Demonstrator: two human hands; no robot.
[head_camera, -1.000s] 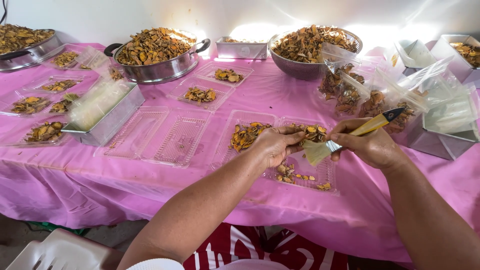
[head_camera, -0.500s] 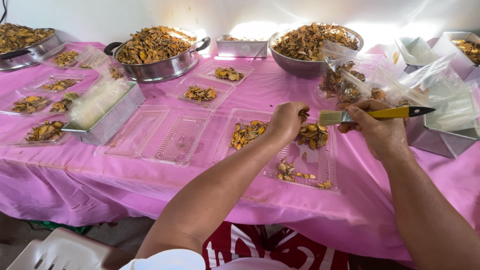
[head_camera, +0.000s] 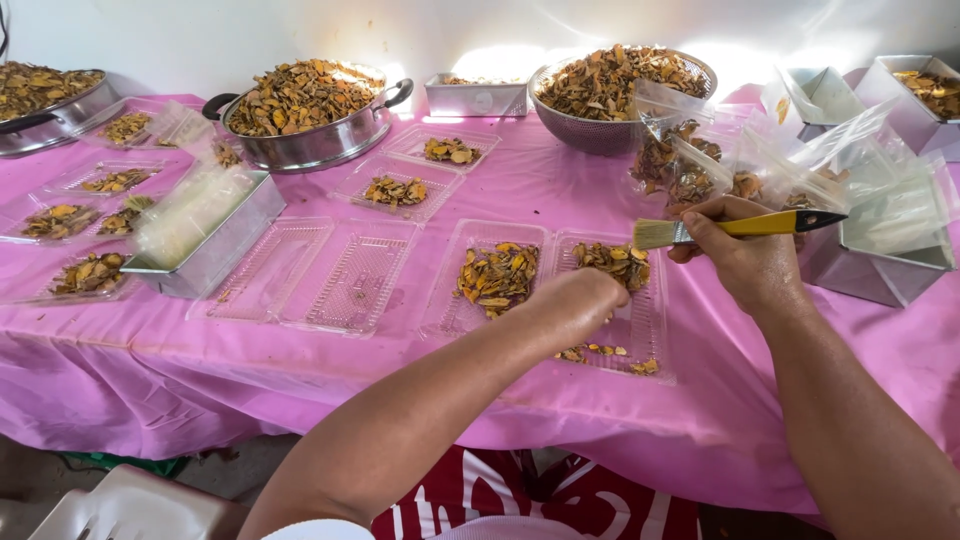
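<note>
1. A table under a pink cloth fills the view, with a pale wall behind it, brightly lit toward the right. A white stool stands low at the left edge.
2. At the back, a steel pot and a mesh bowl are heaped with dried orange-brown slices. A second pan at far left holds the same.
3. A small steel tin sits between pot and bowl; more tins stand at far right.
4. A rectangular tin at left holds clear lids or bags; the glare makes it hard to tell which.
5. Clear trays cover the cloth. Two empty trays lie centre-left; small filled trays lie behind them and along the left edge.
6. Clear bags of slices lean by the bowl.
7. The near tray holds slices in both halves, with a few stray pieces at its front edge.
8. The left hand reaches into the near tray, knuckles up, fingers curled down onto the slices; what they grip is hidden.
9. The right hand pinches the yellow handle of a brush between thumb and fingers. The brush lies level just above the tray's right half, bristles pointing left, clear of the left hand.
</note>
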